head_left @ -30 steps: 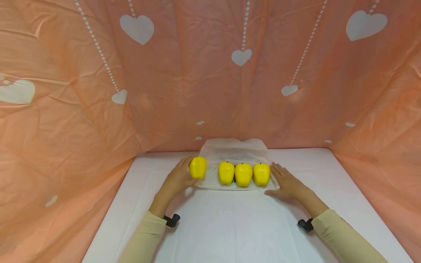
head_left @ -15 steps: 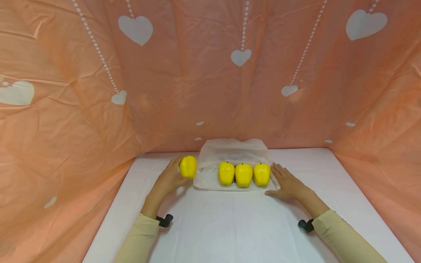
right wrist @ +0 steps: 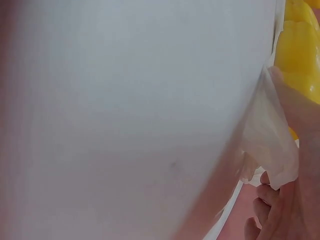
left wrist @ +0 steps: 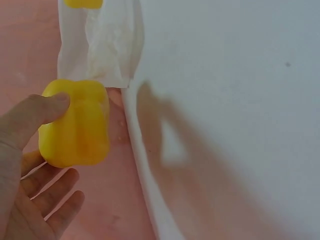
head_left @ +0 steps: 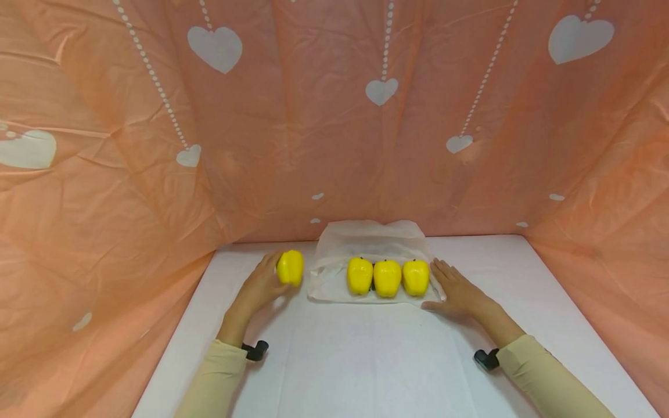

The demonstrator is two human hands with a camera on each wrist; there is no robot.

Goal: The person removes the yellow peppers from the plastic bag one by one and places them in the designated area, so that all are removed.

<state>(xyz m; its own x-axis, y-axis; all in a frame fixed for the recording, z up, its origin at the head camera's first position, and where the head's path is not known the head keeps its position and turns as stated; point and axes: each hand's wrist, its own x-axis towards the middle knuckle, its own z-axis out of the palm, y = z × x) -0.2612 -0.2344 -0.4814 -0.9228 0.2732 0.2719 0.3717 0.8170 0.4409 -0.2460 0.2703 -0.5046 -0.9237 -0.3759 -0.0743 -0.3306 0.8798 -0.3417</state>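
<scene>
In the head view my left hand [head_left: 257, 285] holds a yellow bell pepper [head_left: 291, 269] left of a thin whitish plastic bag [head_left: 373, 241]. The left wrist view shows the thumb pressed on the pepper's [left wrist: 82, 132] side, with fingers behind and below it. Three more yellow bell peppers stand in a row on the bag: a left one [head_left: 360, 276], a middle one [head_left: 387, 278] and a right one [head_left: 416, 277]. Beside the right one, my right hand [head_left: 457, 293] rests with extended fingers on the bag's right edge. Crumpled bag film [right wrist: 270, 140] lies against that hand in the right wrist view.
A white cloth [head_left: 360, 360] covers the table. Behind and at both sides hangs an orange curtain [head_left: 313, 128] with white hearts, close to the table's far edge. Each wrist carries a small black camera mount, the left one [head_left: 256, 350] and the right one [head_left: 487, 360].
My left hand has carried its bell pepper leftward, from over the bag's left edge to beside the bag. The right hand and the three peppers in the row have stayed in place.
</scene>
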